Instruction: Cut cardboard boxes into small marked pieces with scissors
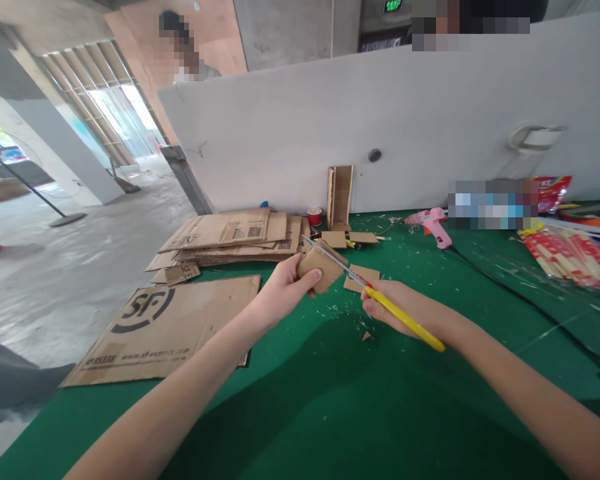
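Note:
Pinched between the thumb and fingers of my left hand (295,283) is a small piece of cardboard (320,265), held above the green table. My right hand (397,303) grips a pair of yellow-handled scissors (405,315). The scissors' blades reach up and left along the upper edge of the cardboard piece; whether they are closed fully on it I cannot tell. Just behind my right hand, another small cardboard piece (363,275) lies on the table. A tiny cardboard scrap (367,336) rests in front of my hands.
Stacked cardboard sheets (220,230) lie at the back left, with a large printed sheet (180,327) nearer. An upright cardboard channel (340,197) leans on the white partition (290,133). A pink glue gun (434,225) with black cord and packaged sticks (570,257) lie right. People stand behind the partition.

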The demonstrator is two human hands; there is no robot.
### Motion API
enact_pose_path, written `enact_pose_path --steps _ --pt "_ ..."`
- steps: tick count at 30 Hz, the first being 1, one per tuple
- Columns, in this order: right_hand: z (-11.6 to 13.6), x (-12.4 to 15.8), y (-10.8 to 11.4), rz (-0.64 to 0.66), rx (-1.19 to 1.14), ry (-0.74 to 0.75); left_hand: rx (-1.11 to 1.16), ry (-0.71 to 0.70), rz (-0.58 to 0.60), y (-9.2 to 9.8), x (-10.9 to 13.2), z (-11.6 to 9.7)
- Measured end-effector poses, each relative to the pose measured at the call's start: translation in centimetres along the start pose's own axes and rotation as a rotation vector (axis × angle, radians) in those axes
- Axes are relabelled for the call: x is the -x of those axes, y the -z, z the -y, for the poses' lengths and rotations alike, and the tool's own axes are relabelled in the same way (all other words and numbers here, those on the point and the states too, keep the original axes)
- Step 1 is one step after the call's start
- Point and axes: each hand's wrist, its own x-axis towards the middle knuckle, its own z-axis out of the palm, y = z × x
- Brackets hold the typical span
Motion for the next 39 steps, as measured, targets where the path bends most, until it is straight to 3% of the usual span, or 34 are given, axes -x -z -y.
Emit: enact_pose_path --steps 8,15,22,27,39 --pt "0.8 0.1 0.0 -0.059 0.062 -0.136 0.101 0.01 -0.025 -0.3 0.0 0.6" --pt "-0.2 -0.3 -0.5 -0.116 0.093 -0.072 0.267 -0.013 -0.144 -1.0 -0.5 2.3" --pt "-0.4 0.4 0.6 0.014 -0.1 0.058 0.245 0.01 -0.128 -0.9 -0.4 2.3" --pt "-0.1 0.5 0.9 0.05 -0.116 0.051 0.261 0.016 -0.15 -1.0 -0.4 2.3" --pt "0.4 0.0 -0.1 -0.033 -0.002 -0.023 0.374 0.023 -0.233 -1.9 0.1 2.6"
